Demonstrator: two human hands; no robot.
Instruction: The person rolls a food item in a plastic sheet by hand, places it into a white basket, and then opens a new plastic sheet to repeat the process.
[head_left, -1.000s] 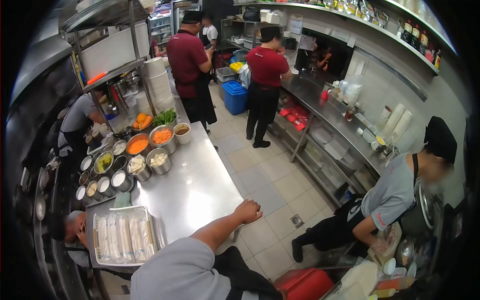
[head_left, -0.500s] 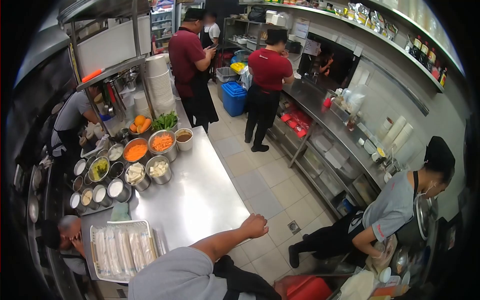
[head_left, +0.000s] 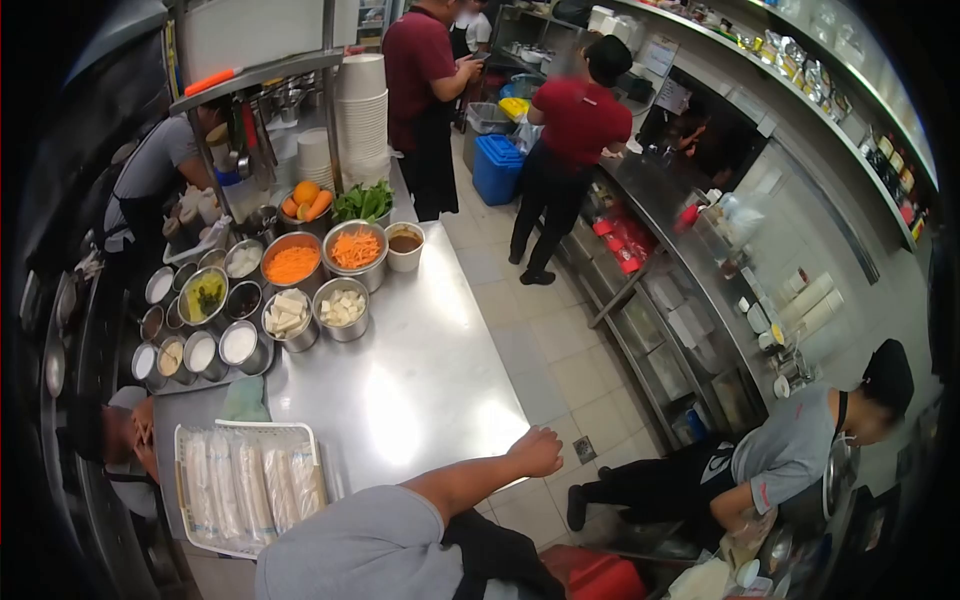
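Note:
My left hand [head_left: 537, 452] is curled closed at the near right corner of the steel table [head_left: 440, 345], with nothing visible in it. The bare forearm reaches right from a grey sleeve. My right hand is out of view. A white basket [head_left: 318, 462] of long plastic-wrapped packs stands on the table left of my arm, with a greenish cloth [head_left: 245, 398] behind it. Farther back are metal containers of shredded carrot [head_left: 291, 264], white blocks [head_left: 288, 314] and white cubes [head_left: 342, 308], beside a cup of brown sauce [head_left: 405, 245].
Two people in red shirts stand beyond the table. A person in grey bends at the right; two more people are at the left. A blue bin [head_left: 497, 170] stands on the tiled floor. A steel counter [head_left: 670, 215] runs along the right wall. Something red [head_left: 600, 578] is below my arm.
The view has shifted and tilted, so the table and containers appear larger. The person in red at the counter has turned and leans toward it. My left hand remains closed near the corner.

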